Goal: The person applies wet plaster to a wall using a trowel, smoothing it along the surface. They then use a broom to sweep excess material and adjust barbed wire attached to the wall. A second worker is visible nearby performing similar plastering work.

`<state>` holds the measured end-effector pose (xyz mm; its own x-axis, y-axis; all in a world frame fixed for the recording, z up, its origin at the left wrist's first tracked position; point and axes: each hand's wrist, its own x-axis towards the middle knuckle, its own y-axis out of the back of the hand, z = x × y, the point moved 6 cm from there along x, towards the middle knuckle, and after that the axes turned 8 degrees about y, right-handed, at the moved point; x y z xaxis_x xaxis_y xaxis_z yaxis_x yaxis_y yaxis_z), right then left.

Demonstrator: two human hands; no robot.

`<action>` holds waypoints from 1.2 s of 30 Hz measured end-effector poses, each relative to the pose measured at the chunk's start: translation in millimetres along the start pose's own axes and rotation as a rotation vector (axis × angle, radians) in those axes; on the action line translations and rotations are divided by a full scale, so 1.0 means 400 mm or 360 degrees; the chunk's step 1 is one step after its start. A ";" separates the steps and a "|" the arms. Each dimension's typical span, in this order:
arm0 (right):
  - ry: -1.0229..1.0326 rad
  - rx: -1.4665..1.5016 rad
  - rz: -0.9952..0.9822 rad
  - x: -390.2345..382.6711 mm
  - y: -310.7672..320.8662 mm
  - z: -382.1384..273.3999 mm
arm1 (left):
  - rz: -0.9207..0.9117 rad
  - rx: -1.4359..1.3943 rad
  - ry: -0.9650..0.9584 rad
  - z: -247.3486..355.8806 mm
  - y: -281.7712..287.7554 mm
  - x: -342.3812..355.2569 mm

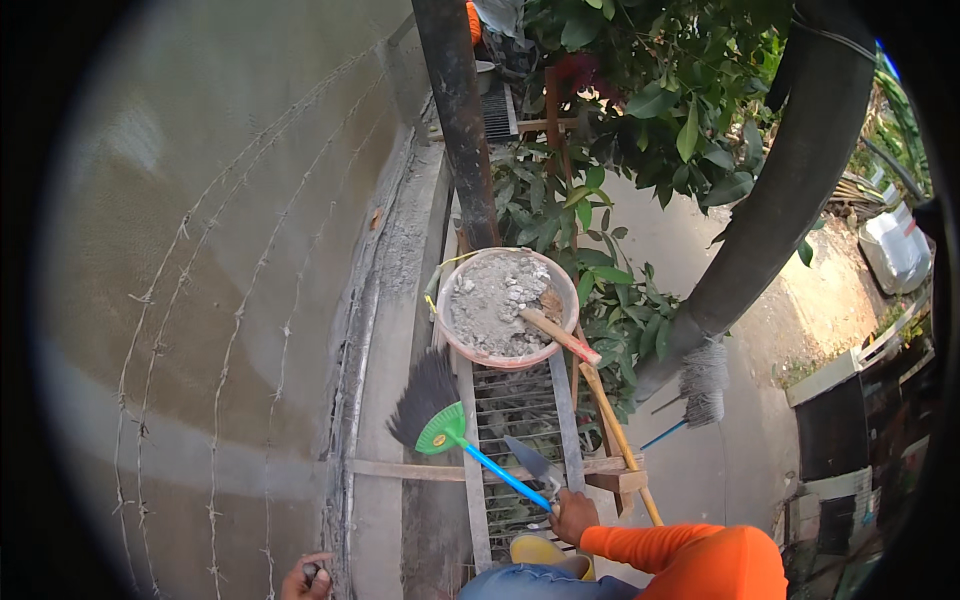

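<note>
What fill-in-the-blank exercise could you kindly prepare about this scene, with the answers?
1. The broom has a green head and a ____ handle.
2. The trowel is at the ____ hand.
3. The sleeve at that hand is coloured ____.
4. The rubble in the tub is coloured ____.

Missing words: blue; right; orange; grey.

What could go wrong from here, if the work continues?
The bucket holds loose rubble, which could spill through the barred platform if tipped. The red-ended wooden handle sticking out over the bucket's rim might get knocked. The trowel in the right hand is close to the broom, so they could catch.
</note>
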<state>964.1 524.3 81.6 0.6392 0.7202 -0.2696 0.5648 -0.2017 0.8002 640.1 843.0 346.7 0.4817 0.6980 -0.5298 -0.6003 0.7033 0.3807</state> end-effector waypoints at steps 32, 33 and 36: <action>-0.0069 0.0265 -0.0404 -0.051 0.358 -0.150 | -0.1107 0.0652 -0.1346 0.454 -0.481 0.188; -0.0037 0.0111 -0.0415 -0.055 0.414 -0.183 | -0.1099 0.0628 -0.1368 0.436 -0.476 0.227; 0.0015 -0.0174 -0.0466 -0.080 0.572 -0.287 | -0.0945 0.0678 -0.1361 0.347 -0.460 0.330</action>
<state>1013.1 531.4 334.8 0.4525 0.7435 -0.4924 0.6643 0.0874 0.7424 902.9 824.3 311.8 0.9965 -0.0153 -0.0817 0.0583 0.8294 0.5556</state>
